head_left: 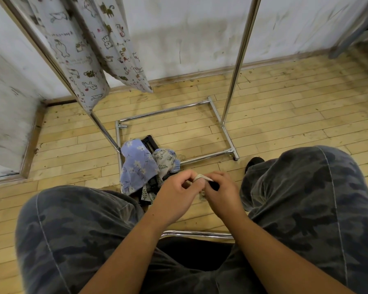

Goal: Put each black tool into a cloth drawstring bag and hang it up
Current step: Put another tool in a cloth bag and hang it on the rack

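Note:
Between my knees, my left hand (176, 190) and my right hand (219, 190) both pinch a small beige cloth bag (201, 178), bunched up between the fingers. Something black shows against my right hand's fingers; what it is I cannot tell. On the floor just beyond lie a blue floral bag (136, 164) and a grey leaf-print bag (165, 161), heaped over black tools (149, 142). Two cat-print bags (87, 60) hang from the metal rack at the upper left.
The chrome rack's base frame (225, 132) rests on the wooden floor with its two uprights rising left and right. A white wall runs behind it. My knees in camouflage trousers flank the hands. A chrome bar (196, 234) crosses below my wrists.

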Motion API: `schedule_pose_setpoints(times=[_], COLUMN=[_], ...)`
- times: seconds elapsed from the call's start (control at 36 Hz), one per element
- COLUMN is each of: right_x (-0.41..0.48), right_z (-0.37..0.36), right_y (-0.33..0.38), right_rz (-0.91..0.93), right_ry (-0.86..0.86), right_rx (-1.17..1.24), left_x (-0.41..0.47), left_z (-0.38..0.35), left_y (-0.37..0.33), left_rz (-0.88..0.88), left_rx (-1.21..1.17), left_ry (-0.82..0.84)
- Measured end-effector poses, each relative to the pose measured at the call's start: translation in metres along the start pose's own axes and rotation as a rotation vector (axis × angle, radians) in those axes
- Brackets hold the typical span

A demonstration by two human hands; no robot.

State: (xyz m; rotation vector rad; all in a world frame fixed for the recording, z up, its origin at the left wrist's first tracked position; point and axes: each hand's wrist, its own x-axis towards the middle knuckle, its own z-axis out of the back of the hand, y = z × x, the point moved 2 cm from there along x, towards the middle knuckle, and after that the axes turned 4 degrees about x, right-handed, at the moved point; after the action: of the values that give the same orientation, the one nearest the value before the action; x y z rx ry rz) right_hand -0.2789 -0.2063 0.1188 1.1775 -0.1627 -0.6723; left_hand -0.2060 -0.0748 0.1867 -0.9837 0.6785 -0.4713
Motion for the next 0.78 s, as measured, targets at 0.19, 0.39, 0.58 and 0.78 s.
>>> schedule_pose_setpoints(times=[0.19, 0.39, 0.58, 0.78], right_x=[0.013, 0.027, 0.041, 0.054], right_z=[0.014, 0.039, 0.067, 0.087], right_y=[0.026, 0.099, 0.175, 0.251], right_rz=[0.044, 0.086, 0.058, 0.194], right_ry=[0.023, 0.196, 0.27, 0.246], right_rx=[0.013, 0.123, 0.228, 0.295], left_x=[0.002, 0.009, 0.01, 0.022], left_z=[0.021, 0.062, 0.112, 0.158], left_y=[-0.021, -0.062, -0.112, -0.175], left_rz=[-0.013, -0.048, -0.108, -0.198], left_rx=[-0.026, 0.032, 0.071, 0.091], left_ry=[-0.005, -0.127, -0.231, -0.312])
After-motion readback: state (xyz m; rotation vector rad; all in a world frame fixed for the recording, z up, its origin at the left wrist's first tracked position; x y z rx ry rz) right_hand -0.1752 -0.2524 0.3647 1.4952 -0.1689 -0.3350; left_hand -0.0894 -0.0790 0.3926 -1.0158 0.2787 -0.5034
